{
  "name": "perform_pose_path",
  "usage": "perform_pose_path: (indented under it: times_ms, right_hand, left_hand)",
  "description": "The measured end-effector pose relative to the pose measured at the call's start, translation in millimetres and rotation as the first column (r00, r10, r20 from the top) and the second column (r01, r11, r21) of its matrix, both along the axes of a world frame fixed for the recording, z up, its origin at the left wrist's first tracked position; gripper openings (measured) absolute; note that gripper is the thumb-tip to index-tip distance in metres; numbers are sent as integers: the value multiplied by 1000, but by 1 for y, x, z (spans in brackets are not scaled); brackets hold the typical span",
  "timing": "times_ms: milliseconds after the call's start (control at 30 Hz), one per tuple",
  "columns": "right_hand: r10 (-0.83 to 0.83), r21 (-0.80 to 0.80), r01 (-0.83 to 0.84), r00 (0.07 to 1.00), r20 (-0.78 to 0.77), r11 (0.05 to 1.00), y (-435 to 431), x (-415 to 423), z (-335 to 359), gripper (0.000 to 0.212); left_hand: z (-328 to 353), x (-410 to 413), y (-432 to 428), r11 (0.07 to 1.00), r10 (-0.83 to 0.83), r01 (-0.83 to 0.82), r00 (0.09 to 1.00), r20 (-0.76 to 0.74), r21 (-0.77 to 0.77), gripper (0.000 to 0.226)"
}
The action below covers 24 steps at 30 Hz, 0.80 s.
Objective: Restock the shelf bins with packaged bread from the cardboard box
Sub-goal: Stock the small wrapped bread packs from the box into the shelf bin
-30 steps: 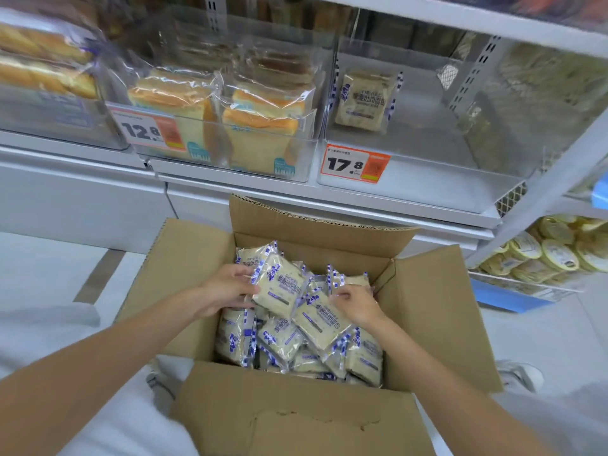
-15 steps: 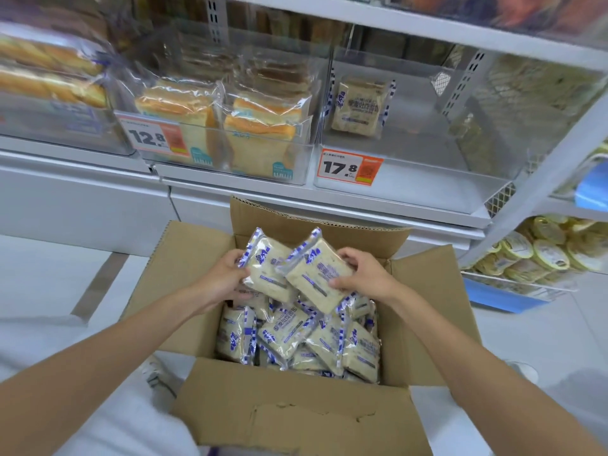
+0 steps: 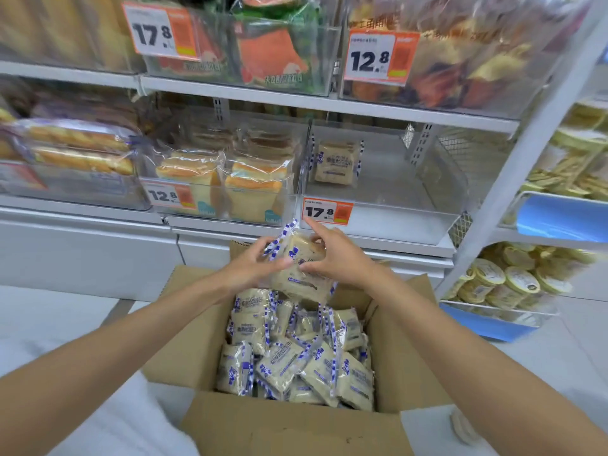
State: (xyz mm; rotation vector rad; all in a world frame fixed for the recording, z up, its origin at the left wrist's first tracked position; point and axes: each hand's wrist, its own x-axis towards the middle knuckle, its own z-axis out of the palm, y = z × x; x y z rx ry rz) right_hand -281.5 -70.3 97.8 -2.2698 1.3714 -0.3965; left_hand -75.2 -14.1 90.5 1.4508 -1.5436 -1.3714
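In the middle of the frame, just above the open cardboard box [image 3: 296, 429], I have a bundle of packaged bread [image 3: 302, 281] squeezed between both hands. My left hand [image 3: 246, 268] is curled round its left edge and my right hand [image 3: 339, 258] pinches its top and right side. It looks like more than one packet, though I cannot tell how many. The film is glossy and slick, with crimped blue-and-white striped seams, and the bread inside is pale, squarish and soft. If I ease my grip, the lowest packet could slide out and fall back among the loose packets [image 3: 296, 363] heaped in the box. If I squeeze harder, I would likely crush the slices. The target bin [image 3: 411, 225], right of centre behind the 17.8 price tag [image 3: 327, 211], is clear hard plastic and holds a single matching packet [image 3: 337, 162] standing at the back. Its see-through front wall is hard to judge, so a seam could snag on the lip or I could knock the tag. The neighbouring bin [image 3: 184, 210] to the left holds taller toast loaves, and putting these there would be a mix-up.
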Motion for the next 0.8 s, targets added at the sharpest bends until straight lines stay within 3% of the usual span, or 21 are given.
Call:
perform_pose_path:
  times_ms: [67,100,233,300,400,533,667,800]
  right_hand:
    - [-1,-156,-25,986,-168,987,-1,-3,10,85]
    - [3,-158,-33,983,-185,987,-1,-5,16,80]
    - [43,109,-54,994,97,993,4,-16,41,62]
    - [39,-3,-39,994,101,999,-1,-21,55,49]
    - [-33,-304,41,999,32,952,-20,-34,82,46]
    - [-117,-510,73,992,-55,857,-55,-52,110,46]
    - [-142,-461,93,987,-72,882,-100,-54,120,42]
    - [-188,-258,136,964,-189,956,-152,-52,121,32]
  left_hand:
    - [1,-1,1,998,19,-17,999,46,-57,60]
    - [3,-3,2,997,47,-45,998,37,-65,66]
    - [20,-13,1,991,80,-81,997,-11,-107,47]
    - [33,-17,-8,979,65,-46,994,88,-198,46]
    - [51,-15,-40,929,112,-33,974,195,-369,59]
    - [70,-6,-104,824,307,-48,875,373,-564,44]
    - [78,-15,-158,773,354,7,825,441,-634,45]
    - [73,-28,-189,789,309,138,753,580,-599,57]
